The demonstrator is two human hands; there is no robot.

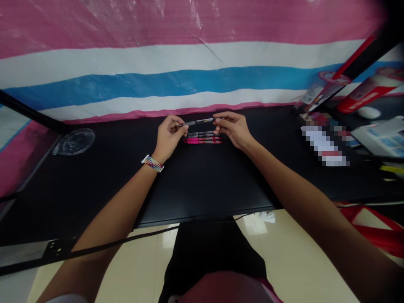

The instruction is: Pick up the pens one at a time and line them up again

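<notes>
One black table [205, 181]: pink pens [203, 141] were laid there.
Left hand [168, 135]: half closed, a dark pen [201, 121] was pinched.
Right hand [236, 129]: half open, its other end was pinched.
Dark pen: was held beyond the pink pens.

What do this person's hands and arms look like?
The left hand and right hand are ungloved, the forearms bare. A multicoloured patterned band with white ends circles the left wrist; the right wrist shows nothing worn. A pale edge, perhaps a sleeve, shows bottom left.
</notes>
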